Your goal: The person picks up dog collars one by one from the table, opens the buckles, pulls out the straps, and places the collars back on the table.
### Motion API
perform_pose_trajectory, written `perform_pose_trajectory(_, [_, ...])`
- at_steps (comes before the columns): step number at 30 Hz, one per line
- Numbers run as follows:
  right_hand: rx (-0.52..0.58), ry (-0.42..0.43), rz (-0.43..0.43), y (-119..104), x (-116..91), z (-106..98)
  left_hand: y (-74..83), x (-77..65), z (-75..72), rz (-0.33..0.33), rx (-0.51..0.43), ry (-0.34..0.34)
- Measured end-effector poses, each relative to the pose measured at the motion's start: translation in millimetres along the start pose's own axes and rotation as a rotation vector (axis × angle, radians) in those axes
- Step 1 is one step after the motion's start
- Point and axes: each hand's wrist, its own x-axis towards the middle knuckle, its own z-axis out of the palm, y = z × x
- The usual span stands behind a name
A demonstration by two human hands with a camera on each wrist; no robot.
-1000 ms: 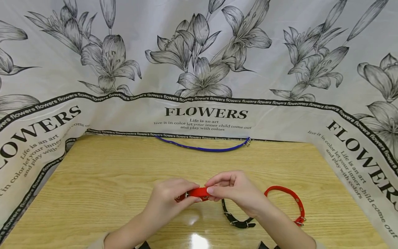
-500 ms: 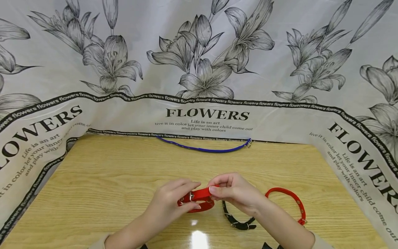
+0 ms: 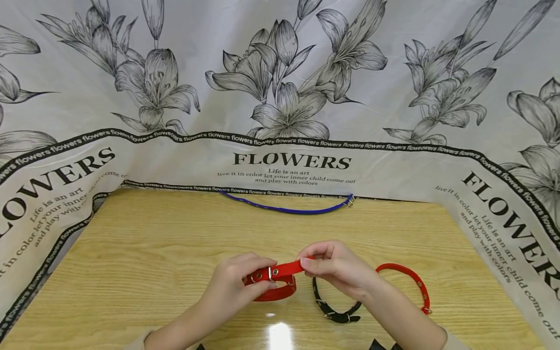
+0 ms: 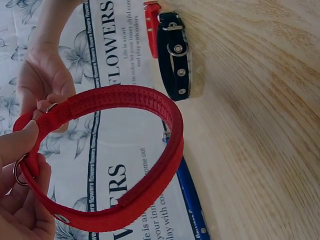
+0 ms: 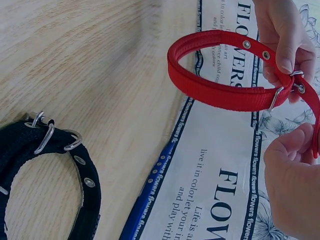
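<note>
A red pet collar (image 3: 285, 293) hangs between the two hands, closed into a loop with the padded lining inside. My left hand (image 3: 232, 281) pinches it by the metal buckle (image 3: 270, 273), thumb below and fingers above in the head view. The right hand (image 3: 339, 268) holds the collar's free strap end between thumb and fingertips, to the right of the buckle. In the right wrist view, the strap (image 5: 311, 102) runs out past the buckle and shows a metal eyelet. The left wrist view shows the whole loop (image 4: 172, 135) standing out from the left fingers.
A black collar (image 3: 334, 316) lies buckled on the wooden table (image 3: 153, 233), partly behind the right forearm. Beside it rests another red collar (image 3: 413, 277). A blue collar (image 3: 297, 211) stretches along the table's back edge, against the flower-printed cloth (image 3: 288, 170).
The right hand has drawn the strap end rightward, so more strap and an eyelet show beyond the buckle. The collar's loop has come into view beneath the left hand.
</note>
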Motion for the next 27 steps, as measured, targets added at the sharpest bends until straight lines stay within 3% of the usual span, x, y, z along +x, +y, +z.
perform_pose_trajectory(10, [0.015,-0.032,-0.055,1.2,-3.1,-7.0,-0.5,-2.2,-6.5,-0.064,-0.03,0.008])
perform_pose_trajectory(27, [0.061,0.002,-0.047,2.3,-6.1,-5.5,0.3,-6.9,-13.4,-0.08,-0.068,-0.003])
